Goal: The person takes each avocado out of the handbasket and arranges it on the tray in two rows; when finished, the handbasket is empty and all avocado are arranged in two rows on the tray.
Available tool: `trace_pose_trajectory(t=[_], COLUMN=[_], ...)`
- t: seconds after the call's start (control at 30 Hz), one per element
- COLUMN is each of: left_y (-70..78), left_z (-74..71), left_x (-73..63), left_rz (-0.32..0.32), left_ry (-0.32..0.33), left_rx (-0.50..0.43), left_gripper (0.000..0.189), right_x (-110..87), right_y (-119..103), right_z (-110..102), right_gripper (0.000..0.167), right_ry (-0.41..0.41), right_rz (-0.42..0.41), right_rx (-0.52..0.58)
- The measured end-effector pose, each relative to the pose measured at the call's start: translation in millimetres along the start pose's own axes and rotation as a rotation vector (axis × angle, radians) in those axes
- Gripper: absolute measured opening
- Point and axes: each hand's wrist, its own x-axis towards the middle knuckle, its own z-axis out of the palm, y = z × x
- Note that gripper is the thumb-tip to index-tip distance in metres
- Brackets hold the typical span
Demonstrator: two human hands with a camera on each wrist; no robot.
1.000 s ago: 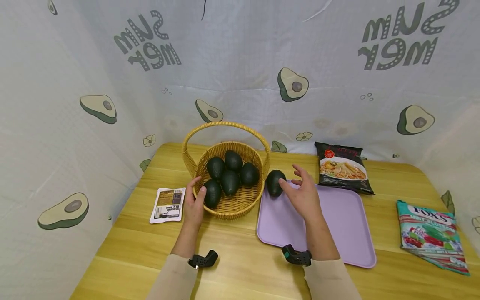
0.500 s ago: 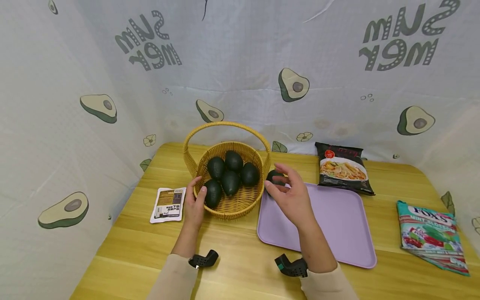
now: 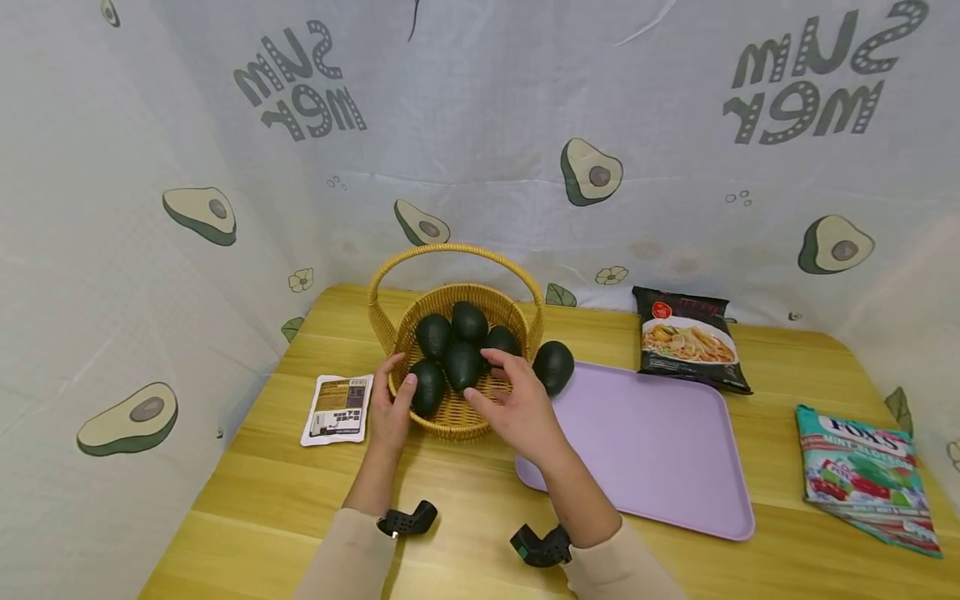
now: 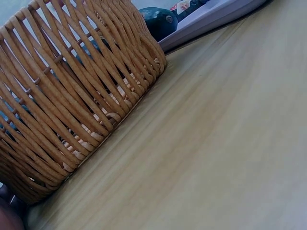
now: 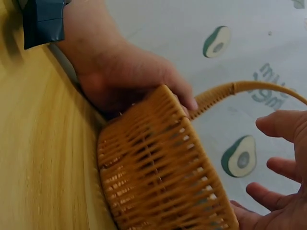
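Note:
A woven yellow basket [image 3: 480, 417] with a hoop handle holds several dark green avocados [image 3: 461, 364]. My left hand [image 3: 398, 385] grips its left rim, thumb over the edge; the right wrist view shows this left hand [image 5: 124, 72] cupping the basket [image 5: 158, 177] wall. My right hand [image 3: 491, 379] hovers over the basket's front right with fingers spread, holding nothing. Its fingers [image 5: 283, 165] show loosely curved beside the handle. One more avocado [image 3: 553, 365] lies on the near-left corner of the purple tray [image 3: 660, 450]. The left wrist view shows the basket [image 4: 72, 96], that avocado [image 4: 160, 21] and the tray [image 4: 211, 19] edge.
A small white-and-brown packet [image 3: 337, 407] lies left of the basket. A black noodle packet [image 3: 690, 337] sits behind the tray, and a green candy bag [image 3: 862, 471] lies at the far right. Avocado-print cloth walls close in the wooden table [image 3: 465, 517].
My right hand has let go of the avocado on the tray corner and moved left over the basket. The left hand stays on the rim.

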Motion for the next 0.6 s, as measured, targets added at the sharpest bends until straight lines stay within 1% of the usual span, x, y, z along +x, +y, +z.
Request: trace_pose_trajectory(t=[0.13,0.27,0.37,0.47,0.6], left_y=[-0.2,0.4,0.3,-0.8,-1.7], left_z=[0.1,0.4,0.6,0.4,-0.2], left_x=[0.3,-0.3,-0.5,0.0,1.0], left_rz=[0.006,0.0,-0.005,-0.004,-0.001], left_ry=[-0.002,-0.014,-0.016,-0.016,-0.013], left_rx=[0.006,0.001,-0.003,-0.005,-0.009], left_gripper=[0.046,0.046,0.046,0.046,0.045], right_x=[9.8,19.1,25.4,31.9,42.0], right_y=[-4.4,-8.7,-8.7,-7.5,-7.1], right_z=[11.7,18.2,22.2,25.1,26.8], right_gripper=[0.065,0.069,0.07,0.073,0.077], right_ry=[-0.009,-0.022,-0.031,-0.042,-0.078], right_rz=[0.007,0.06,0.1,0.124,0.141], right_rx=[-0.127,-0.246,-0.277,-0.281,-0.291])
